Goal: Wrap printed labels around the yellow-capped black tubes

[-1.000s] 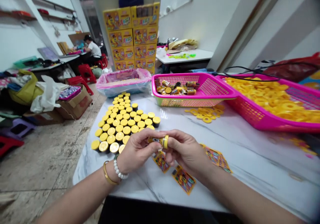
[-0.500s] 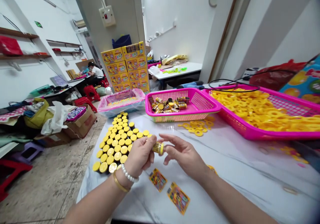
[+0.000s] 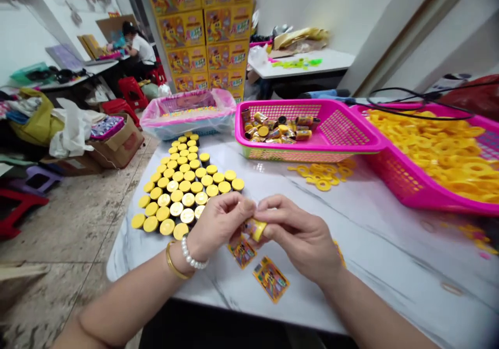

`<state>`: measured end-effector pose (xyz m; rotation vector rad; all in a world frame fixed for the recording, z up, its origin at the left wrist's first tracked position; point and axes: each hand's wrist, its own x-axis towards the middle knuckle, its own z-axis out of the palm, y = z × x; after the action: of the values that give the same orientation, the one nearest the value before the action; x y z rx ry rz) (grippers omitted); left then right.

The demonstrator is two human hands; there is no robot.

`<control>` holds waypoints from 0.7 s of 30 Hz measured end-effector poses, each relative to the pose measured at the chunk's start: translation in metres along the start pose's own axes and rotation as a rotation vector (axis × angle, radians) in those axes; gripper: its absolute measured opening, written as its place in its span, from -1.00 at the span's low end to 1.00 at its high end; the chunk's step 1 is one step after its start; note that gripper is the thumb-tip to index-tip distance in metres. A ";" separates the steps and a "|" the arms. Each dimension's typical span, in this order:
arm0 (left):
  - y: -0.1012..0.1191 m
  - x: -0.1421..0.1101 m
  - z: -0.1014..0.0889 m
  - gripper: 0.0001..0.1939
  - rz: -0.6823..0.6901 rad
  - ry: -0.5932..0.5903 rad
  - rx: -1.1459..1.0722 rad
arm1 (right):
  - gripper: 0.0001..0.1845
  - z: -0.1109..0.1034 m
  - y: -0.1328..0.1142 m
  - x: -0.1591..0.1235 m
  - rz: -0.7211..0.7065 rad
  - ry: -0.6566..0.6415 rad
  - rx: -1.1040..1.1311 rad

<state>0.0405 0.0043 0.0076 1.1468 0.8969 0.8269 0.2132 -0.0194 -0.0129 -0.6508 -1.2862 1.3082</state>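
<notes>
Between my two hands is a small bottle [image 3: 255, 229] with a yellow cap, tilted so the cap points down and toward my right. My left hand [image 3: 224, 219], with a pearl bracelet and a gold bangle at the wrist, is closed around the bottle's body. The fingers of my right hand [image 3: 298, 232] are closed at the cap end, thumb and forefinger against it. Below them on the table lie two printed stickers, a nearer one [image 3: 272, 279] and one partly under my hands [image 3: 242, 252]. Several yellow-capped bottles [image 3: 185, 175] stand upright in rows beside my left hand.
A pink basket [image 3: 312, 149] holds loose small bottles. To its right, another pink basket [image 3: 413, 183] is heaped with yellow rings; more yellow rings [image 3: 323, 175] lie on the marble-patterned table [image 3: 343, 307]. A lined basket [image 3: 187, 123] stands back left. Yellow boxes [image 3: 206, 37] are stacked behind. A person [image 3: 136, 48] sits far left.
My right hand has come in from the side and now grips the bottle's cap end, its fingers closed. The view has tipped downward and nearer to the table.
</notes>
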 end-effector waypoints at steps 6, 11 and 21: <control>0.001 0.001 0.000 -0.42 -0.048 -0.139 -0.073 | -0.76 -0.007 0.002 -0.005 -0.044 -0.023 -0.037; -0.003 0.003 0.000 -0.42 -0.065 -0.116 -0.124 | -0.72 -0.011 0.006 -0.003 0.021 -0.041 -0.066; -0.002 0.004 -0.005 -0.40 -0.120 -0.171 -0.212 | -0.79 -0.012 0.007 0.001 -0.038 -0.019 -0.142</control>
<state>0.0379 0.0092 0.0038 0.9534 0.7119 0.6966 0.2215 -0.0131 -0.0215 -0.7105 -1.4092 1.2020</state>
